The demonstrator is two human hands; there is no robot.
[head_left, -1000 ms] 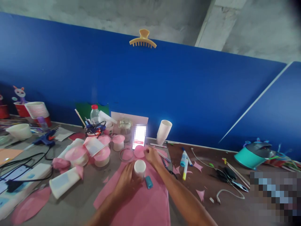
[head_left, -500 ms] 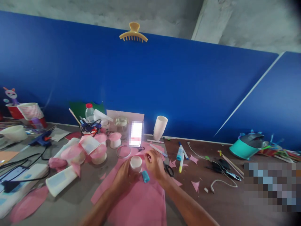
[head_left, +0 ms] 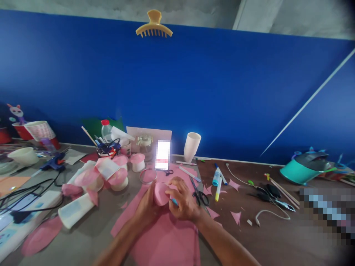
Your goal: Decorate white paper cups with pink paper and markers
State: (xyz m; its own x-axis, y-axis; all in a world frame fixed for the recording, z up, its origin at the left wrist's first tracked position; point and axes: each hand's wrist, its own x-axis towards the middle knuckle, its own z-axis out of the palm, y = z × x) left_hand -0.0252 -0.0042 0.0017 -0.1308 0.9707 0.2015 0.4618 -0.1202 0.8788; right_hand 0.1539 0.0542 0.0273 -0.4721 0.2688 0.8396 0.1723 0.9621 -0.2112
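My left hand (head_left: 146, 205) is wrapped round a paper cup, whose sides are mostly hidden by the fingers. A piece of pink paper (head_left: 161, 193) lies over the cup's round end, facing me. With fingers bent, my right hand (head_left: 181, 199) grips the right edge of this paper against the cup. A small light-blue object (head_left: 174, 201) shows partly beneath the right hand. Under both hands is a large pink sheet (head_left: 166, 236). Black-handled scissors (head_left: 201, 195) lie just right of my right hand, and a tape ring (head_left: 148, 176) lies beyond the left.
Pink-topped paper cups (head_left: 118, 179) are grouped at left, near a glue gun (head_left: 54, 162) and a power strip (head_left: 36, 207). A lit phone (head_left: 162, 155) and a tall white cup (head_left: 192, 147) stand behind. Markers (head_left: 218, 186), pink scraps (head_left: 236, 217) and a cable (head_left: 273, 215) lie right.
The pink paper now covers the cup's white end, which was bare before. My right hand has come in against the cup, and the light-blue object is now mostly hidden. The view has shifted slightly.
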